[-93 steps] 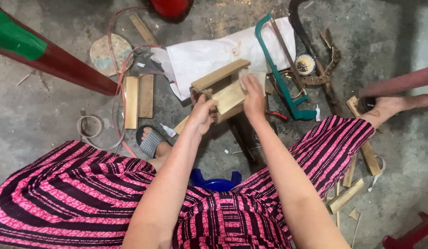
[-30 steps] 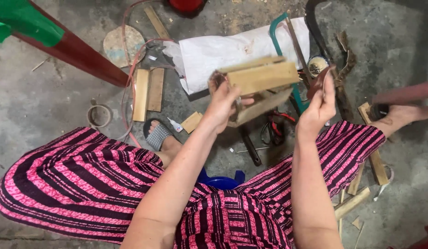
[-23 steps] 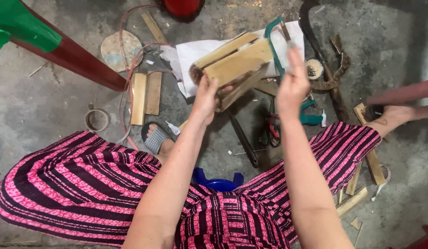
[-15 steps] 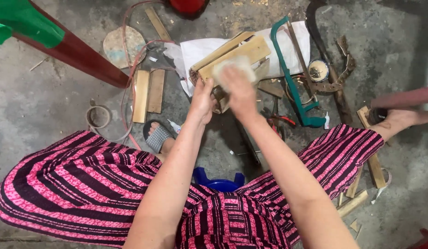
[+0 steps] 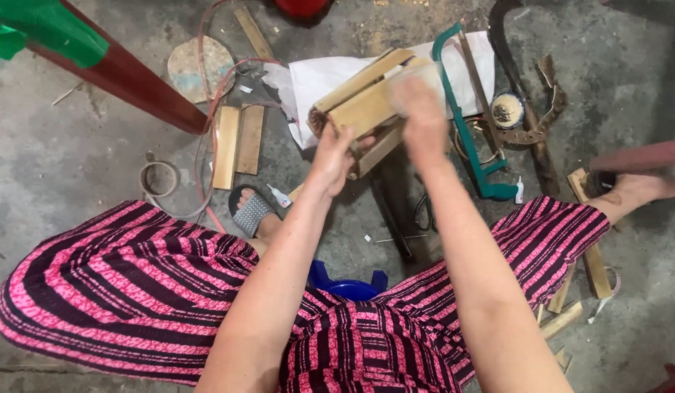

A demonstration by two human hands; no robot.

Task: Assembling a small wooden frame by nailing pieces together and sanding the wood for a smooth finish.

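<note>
Seemingly mid-sanding: the left hand (image 5: pixel 331 156) clamps the wooden frame (image 5: pixel 363 109) above the floor (image 5: pixel 82 145), while the blurred right hand (image 5: pixel 419 102) presses on its top, perhaps gripping a pad. Next calls for steady strokes. Beyond lies a saw (image 5: pixel 465 131).

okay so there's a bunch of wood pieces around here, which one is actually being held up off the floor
The slatted wooden frame, gripped by the left hand with the blurred right hand on its top. The two flat boards and the other scraps all lie on the concrete.
</note>
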